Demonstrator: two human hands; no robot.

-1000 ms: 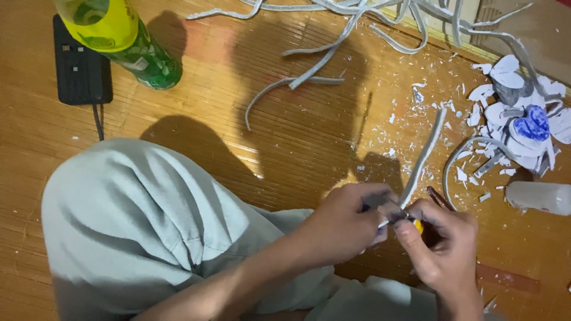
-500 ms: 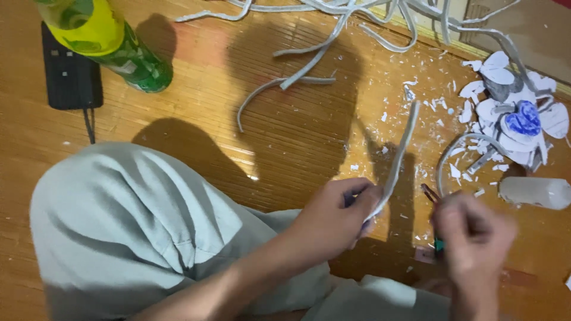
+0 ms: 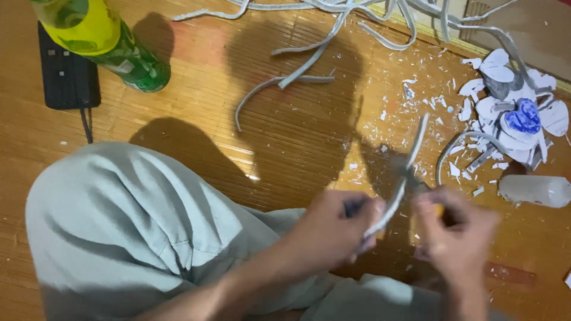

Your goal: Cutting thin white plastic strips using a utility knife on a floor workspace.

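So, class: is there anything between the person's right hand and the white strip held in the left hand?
Nothing visible. The left hand grips the white strip at its lower end, and the right hand sits right beside it, blurred, with a small yellow-handled tool. Only bare gap separates them.

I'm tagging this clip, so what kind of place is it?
Probably a room at home, used for craft work on the floor. The person sits on a woven mat, a black power strip and a green bottle lie beside them, and white strips and paper scraps are scattered about.
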